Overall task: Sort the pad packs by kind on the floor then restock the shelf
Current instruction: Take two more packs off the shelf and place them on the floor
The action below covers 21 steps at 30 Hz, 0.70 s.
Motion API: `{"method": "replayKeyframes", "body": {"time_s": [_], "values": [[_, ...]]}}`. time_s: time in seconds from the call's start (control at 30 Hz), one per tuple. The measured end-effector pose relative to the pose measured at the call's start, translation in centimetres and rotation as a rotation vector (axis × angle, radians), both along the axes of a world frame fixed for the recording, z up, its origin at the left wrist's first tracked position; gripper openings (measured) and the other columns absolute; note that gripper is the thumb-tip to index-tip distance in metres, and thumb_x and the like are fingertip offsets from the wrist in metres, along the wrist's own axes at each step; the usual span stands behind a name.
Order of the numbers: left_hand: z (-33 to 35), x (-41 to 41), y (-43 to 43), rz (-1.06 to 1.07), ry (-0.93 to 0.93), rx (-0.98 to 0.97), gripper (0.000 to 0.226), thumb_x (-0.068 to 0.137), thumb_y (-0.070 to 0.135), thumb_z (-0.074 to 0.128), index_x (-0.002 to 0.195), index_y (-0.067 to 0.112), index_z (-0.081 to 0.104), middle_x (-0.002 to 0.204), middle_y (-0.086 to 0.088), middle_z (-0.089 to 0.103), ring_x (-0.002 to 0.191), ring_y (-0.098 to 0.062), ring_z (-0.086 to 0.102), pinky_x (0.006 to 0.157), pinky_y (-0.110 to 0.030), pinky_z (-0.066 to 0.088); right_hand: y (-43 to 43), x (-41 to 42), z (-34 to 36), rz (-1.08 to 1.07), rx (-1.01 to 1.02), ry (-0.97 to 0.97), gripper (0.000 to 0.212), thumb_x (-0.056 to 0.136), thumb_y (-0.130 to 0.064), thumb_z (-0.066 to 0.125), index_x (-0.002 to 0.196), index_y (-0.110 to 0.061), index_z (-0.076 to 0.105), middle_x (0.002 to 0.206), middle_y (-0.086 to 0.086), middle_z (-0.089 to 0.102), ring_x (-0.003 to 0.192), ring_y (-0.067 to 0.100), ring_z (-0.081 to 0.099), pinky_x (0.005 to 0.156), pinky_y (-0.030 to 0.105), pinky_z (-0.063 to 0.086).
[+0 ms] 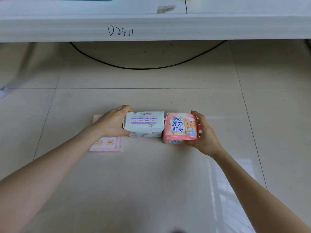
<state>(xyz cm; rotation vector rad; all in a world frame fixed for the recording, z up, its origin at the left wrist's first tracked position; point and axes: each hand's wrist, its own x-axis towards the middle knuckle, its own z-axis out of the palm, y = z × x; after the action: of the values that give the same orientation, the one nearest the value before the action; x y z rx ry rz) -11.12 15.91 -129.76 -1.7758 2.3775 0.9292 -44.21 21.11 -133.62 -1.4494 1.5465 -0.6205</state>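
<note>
Left hand [112, 123] grips white rectangular plastic-wrapped pad pack [144, 123]; right hand [202, 133] grips pink bear-printed soft pack [180, 127]. Recommend setting both down squarely, kinds kept apart.

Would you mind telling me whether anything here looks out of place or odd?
One thing: a flat pink pack lies alone left of the white stack, apart from the pink stack on the right. A black cable also loops across the floor under the shelf.
</note>
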Motion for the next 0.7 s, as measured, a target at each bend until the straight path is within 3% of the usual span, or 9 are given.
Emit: {"method": "replayKeyframes", "body": {"time_s": [0.1,0.17,0.33,0.47,0.57,0.7], "values": [[0.0,0.0,0.4,0.005,-0.002,-0.012,0.066,0.067,0.026,0.083,0.122,0.021,0.048,0.117,0.008,0.053,0.099,-0.016,0.055,0.082,-0.039,0.048,0.0,0.0,0.2,0.005,-0.003,0.030,0.107,0.055,-0.014,0.093,0.143,-0.027,0.033,0.127,0.000,0.054,0.109,0.017,0.057,0.091,0.041,0.053],[0.0,0.0,0.6,0.008,-0.013,-0.017,0.069,0.069,0.027,0.083,0.128,0.021,0.047,0.122,0.007,0.053,0.105,-0.016,0.055,0.086,-0.040,0.048,0.1,0.0,0.3,0.009,-0.002,0.051,0.109,0.056,-0.015,0.092,0.146,-0.027,0.031,0.131,0.002,0.051,0.112,0.020,0.055,0.093,0.045,0.051],[0.9,0.1,1.5,-0.002,-0.070,-0.083,0.080,0.075,0.032,0.080,0.144,0.020,0.040,0.143,-0.001,0.045,0.128,-0.023,0.045,0.102,-0.035,0.039,0.8,-0.4,1.8,0.046,0.003,0.180,0.111,0.064,-0.027,0.087,0.152,-0.027,0.019,0.143,-0.001,0.042,0.125,0.019,0.047,0.096,0.036,0.046],[2.8,-0.2,2.9,-0.028,-0.262,-0.141,0.084,0.081,0.038,0.073,0.151,0.019,0.030,0.157,-0.005,0.028,0.142,-0.025,0.029,0.115,-0.042,0.024,2.4,-0.9,4.6,0.129,-0.012,0.473,0.099,0.075,-0.031,0.074,0.153,-0.029,0.013,0.155,0.002,0.029,0.136,0.026,0.034,0.102,0.043,0.040],[5.0,-0.7,4.5,-0.087,-0.382,-0.164,0.082,0.085,0.041,0.067,0.152,0.015,0.026,0.160,-0.005,0.020,0.147,-0.024,0.020,0.117,-0.043,0.016,3.9,-0.7,7.6,0.221,0.017,0.683,0.091,0.083,-0.034,0.064,0.154,-0.027,0.007,0.160,0.005,0.018,0.142,0.026,0.027,0.108,0.043,0.030],[9.2,-2.0,6.9,-0.123,-0.457,-0.129,0.080,0.089,0.043,0.060,0.153,0.015,0.021,0.161,-0.006,0.016,0.149,-0.023,0.013,0.117,-0.045,0.009,5.3,-0.1,12.6,0.287,0.041,0.786,0.082,0.091,-0.033,0.055,0.154,-0.025,0.003,0.162,0.005,0.011,0.148,0.022,0.013,0.116,0.042,0.018]]}}
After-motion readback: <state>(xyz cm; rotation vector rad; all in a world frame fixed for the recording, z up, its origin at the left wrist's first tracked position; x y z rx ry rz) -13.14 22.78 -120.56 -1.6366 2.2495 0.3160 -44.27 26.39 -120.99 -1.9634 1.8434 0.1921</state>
